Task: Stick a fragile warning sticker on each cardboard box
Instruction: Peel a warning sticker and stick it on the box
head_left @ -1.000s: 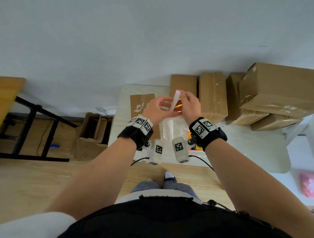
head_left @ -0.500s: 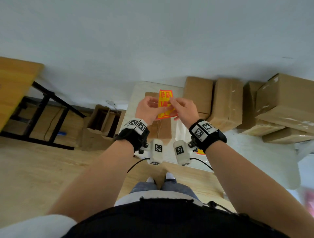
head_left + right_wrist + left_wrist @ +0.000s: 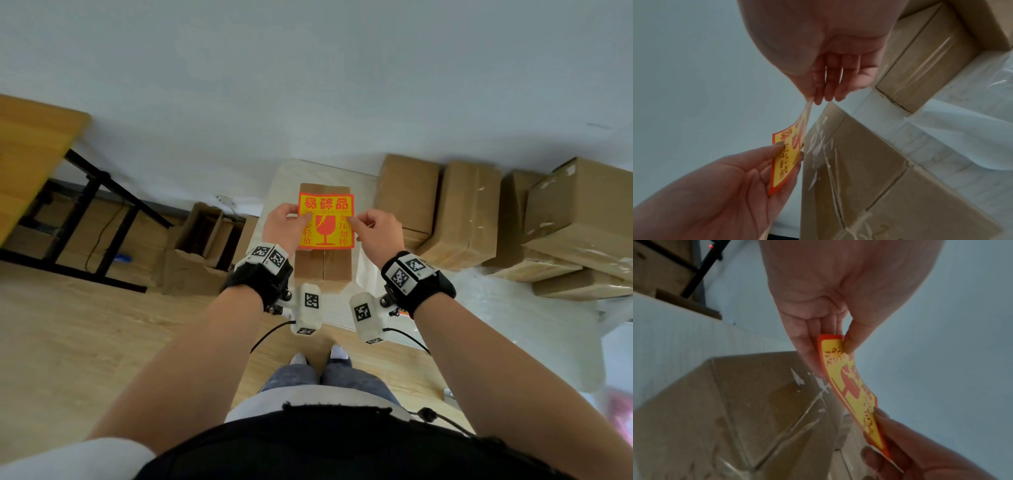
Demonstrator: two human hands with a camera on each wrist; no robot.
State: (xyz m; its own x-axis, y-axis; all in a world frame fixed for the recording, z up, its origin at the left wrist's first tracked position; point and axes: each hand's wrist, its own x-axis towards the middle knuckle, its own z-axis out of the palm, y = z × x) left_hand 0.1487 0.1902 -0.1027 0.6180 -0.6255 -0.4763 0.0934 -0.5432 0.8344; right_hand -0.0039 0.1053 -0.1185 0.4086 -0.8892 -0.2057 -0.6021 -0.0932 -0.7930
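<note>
White counter [image 3: 373, 301], box [image 3: 323, 270] centred: both your hands [image 3: 339, 228] pinch sticker [image 3: 325, 219] above it — next, lower square & press.

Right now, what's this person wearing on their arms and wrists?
Both forearms are bare. Each wrist carries a black strap topped with white blocks printed with black-and-white square tags: the left wrist band and the right wrist band. A white camera pod with the same kind of tag hangs below each, left and right, each trailing a thin black cable.
</note>
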